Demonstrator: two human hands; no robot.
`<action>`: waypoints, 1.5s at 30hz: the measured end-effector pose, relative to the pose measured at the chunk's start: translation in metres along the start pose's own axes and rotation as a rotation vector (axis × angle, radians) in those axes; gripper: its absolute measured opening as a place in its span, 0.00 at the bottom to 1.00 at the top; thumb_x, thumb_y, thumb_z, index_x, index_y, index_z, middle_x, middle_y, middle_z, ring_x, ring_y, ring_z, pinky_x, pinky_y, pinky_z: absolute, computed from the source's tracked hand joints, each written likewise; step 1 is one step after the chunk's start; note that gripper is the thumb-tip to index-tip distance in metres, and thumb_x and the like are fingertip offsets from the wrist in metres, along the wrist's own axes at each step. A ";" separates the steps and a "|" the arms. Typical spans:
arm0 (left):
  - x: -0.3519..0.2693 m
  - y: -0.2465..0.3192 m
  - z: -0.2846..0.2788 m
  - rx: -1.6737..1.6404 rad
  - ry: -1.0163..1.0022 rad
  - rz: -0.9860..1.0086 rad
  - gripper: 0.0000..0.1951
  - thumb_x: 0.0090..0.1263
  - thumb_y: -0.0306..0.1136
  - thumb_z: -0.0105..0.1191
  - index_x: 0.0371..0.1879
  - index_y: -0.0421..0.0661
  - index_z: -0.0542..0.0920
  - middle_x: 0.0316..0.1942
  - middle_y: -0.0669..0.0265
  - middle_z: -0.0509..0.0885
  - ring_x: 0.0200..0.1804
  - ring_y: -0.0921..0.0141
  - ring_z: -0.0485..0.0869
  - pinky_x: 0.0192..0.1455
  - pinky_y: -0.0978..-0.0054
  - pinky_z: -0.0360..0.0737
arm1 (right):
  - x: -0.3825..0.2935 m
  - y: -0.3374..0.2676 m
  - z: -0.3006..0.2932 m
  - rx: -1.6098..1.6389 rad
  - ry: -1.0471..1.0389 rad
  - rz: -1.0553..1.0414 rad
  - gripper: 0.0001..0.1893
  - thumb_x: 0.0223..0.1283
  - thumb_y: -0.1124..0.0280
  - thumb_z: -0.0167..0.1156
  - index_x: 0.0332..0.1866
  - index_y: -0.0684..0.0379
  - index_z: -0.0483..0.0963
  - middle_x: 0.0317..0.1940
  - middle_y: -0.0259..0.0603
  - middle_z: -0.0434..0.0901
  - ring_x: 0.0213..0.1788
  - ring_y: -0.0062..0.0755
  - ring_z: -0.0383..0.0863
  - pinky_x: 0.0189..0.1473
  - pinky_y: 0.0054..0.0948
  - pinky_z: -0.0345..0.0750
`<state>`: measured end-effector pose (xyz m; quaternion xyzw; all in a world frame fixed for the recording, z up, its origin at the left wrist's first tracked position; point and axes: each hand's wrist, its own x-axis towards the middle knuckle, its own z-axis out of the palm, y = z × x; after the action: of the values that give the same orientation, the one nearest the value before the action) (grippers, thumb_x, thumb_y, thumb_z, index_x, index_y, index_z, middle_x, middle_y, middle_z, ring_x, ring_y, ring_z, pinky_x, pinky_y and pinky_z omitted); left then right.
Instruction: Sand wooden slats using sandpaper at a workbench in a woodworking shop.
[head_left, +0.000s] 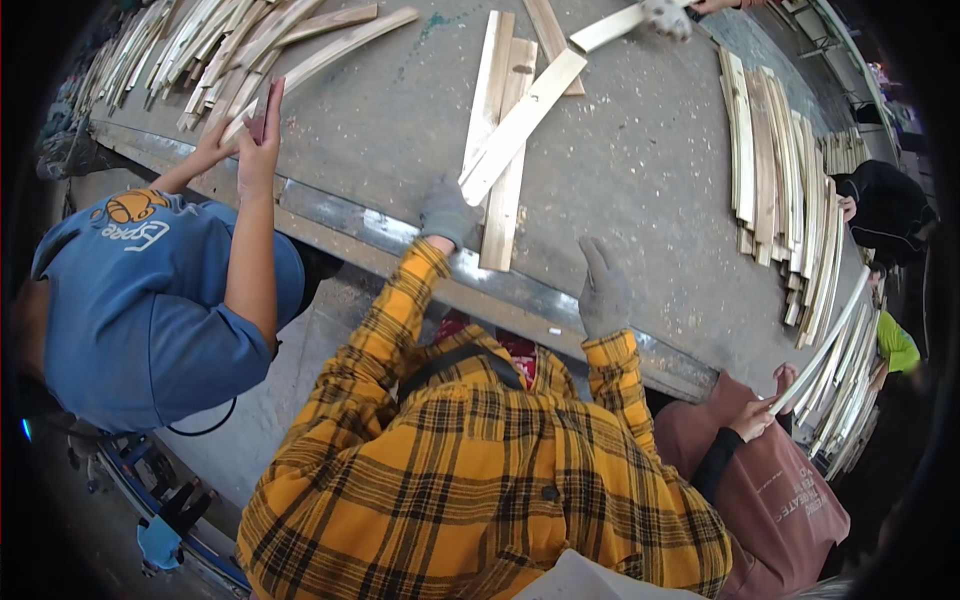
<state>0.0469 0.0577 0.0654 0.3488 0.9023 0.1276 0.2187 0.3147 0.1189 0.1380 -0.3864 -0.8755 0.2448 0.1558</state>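
Observation:
My left hand (450, 211), in a grey glove, holds the near end of a pale wooden slat (523, 129) at the table's front edge; its fingertips are partly hidden. That slat slants up to the right across two others, a pale slat (489, 86) and a knotted slat (504, 217). My right hand (604, 291), gloved too, is held open above the metal edge, to the right of the slats, with nothing in it. Beyond, a brown slat (553, 45) lies on the table, and another pale slat (611, 27) reaches towards a co-worker's gloved hand (667, 19).
The worktable (405, 142) has a metal front edge and scattered wood chips. Slat piles lie at the left (225, 52) and right (780, 172). A co-worker in blue (157, 300) stands close at left, another in a reddish-brown top (765, 480) at right, each handling a slat.

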 end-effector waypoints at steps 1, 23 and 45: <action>-0.004 -0.006 -0.005 -0.099 -0.038 0.002 0.44 0.46 0.48 0.71 0.61 0.36 0.69 0.50 0.46 0.81 0.55 0.51 0.78 0.57 0.60 0.76 | -0.002 0.001 -0.002 0.006 0.011 -0.002 0.31 0.48 0.88 0.49 0.62 0.53 0.71 0.59 0.49 0.74 0.56 0.53 0.76 0.57 0.41 0.76; -0.120 0.012 -0.056 -1.591 -0.802 0.012 0.36 0.63 0.25 0.54 0.72 0.37 0.57 0.51 0.51 0.80 0.42 0.67 0.85 0.42 0.76 0.83 | 0.007 0.052 0.030 -0.205 0.097 -0.036 0.28 0.58 0.80 0.52 0.66 0.47 0.68 0.62 0.44 0.73 0.65 0.47 0.70 0.64 0.41 0.69; -0.115 0.033 -0.008 -1.364 -0.889 0.059 0.36 0.63 0.21 0.54 0.72 0.43 0.58 0.52 0.49 0.81 0.36 0.66 0.86 0.35 0.74 0.86 | -0.120 0.064 0.074 -0.150 -0.230 -0.139 0.08 0.55 0.64 0.64 0.36 0.54 0.79 0.41 0.35 0.79 0.49 0.41 0.77 0.47 0.39 0.76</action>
<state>0.1380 0.0023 0.1200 0.1807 0.4455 0.5043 0.7173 0.3973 0.0430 0.0309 -0.3049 -0.9281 0.2098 0.0417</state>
